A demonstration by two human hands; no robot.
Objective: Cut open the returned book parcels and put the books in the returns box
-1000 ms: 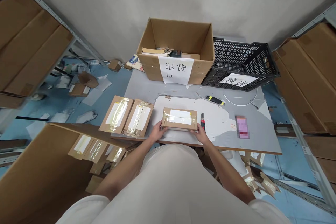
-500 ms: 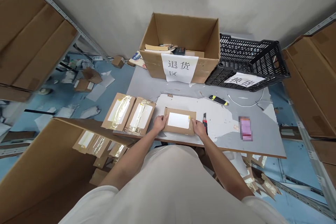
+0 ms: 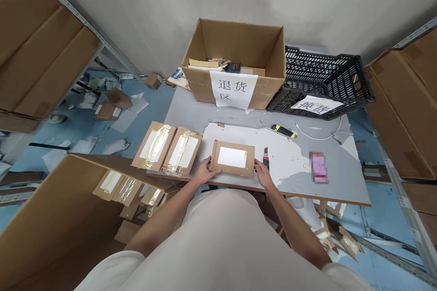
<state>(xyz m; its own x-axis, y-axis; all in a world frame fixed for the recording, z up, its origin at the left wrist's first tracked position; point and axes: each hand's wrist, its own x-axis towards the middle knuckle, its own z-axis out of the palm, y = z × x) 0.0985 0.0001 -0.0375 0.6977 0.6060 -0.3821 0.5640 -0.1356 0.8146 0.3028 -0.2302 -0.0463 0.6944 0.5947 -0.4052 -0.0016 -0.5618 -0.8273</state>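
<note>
A flat cardboard parcel [image 3: 232,157] with a white label lies on the table in front of me. At its near left corner is my left hand [image 3: 205,171], thumb and fingers spread along the parcel's edges. My right hand [image 3: 262,174] rests by the parcel's right edge, fingers apart and not wrapped around it. Just beyond those fingers lies a red-and-black utility knife [image 3: 266,158] with its dark tip pointing away from me. Two taped, labelled parcels stand side by side to the left, the nearer one [image 3: 182,151] close to my left hand.
Farther back on the table [image 3: 317,135] are an open carton [image 3: 196,84] holding books, and a black plastic crate [image 3: 341,77]. A yellow-and-black cutter [image 3: 284,130], a white cable and a blurred pink item [image 3: 319,168] lie rightward. A large carton [image 3: 44,218] with parcels stands lower left.
Both hands have loosened from the parcel's sides, and the fingers have opened. My left hand has slid slightly toward me and left. The parcel has barely moved.
</note>
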